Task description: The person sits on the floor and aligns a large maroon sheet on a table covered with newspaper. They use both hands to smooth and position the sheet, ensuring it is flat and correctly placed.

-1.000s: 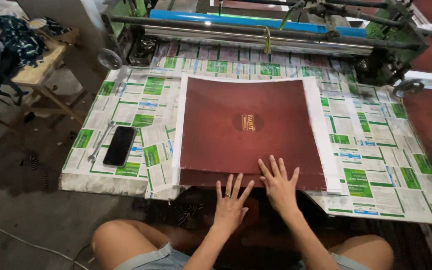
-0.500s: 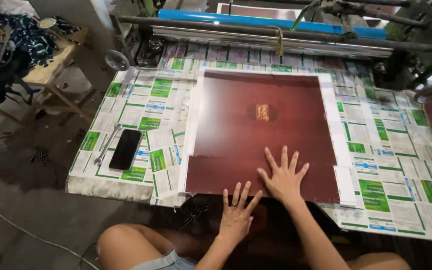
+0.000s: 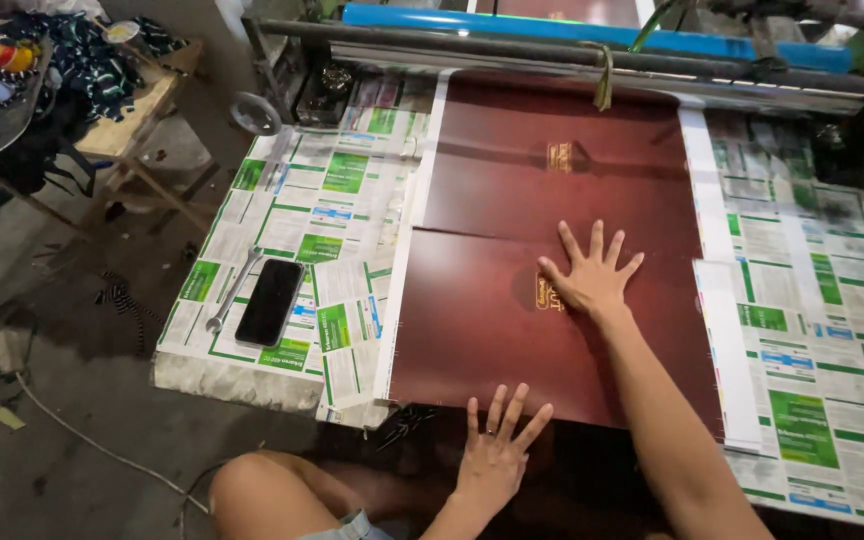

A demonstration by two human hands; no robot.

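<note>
the right hand point(image 3: 589, 277) lies flat on the near sheet point(image 3: 512, 330), the left hand point(image 3: 497, 455) at its near edge. a second sheet point(image 3: 552, 150) lies behind it. left, on the newspapers point(image 3: 322, 200), a wrench point(image 3: 233, 290) lies beside a phone point(image 3: 270, 301).

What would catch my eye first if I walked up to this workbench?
The big dark red sheet lying on the newspaper-covered table, with the right hand spread flat on its middle. The left hand rests at its near edge. Left of it lie a black phone and a wrench.
</note>
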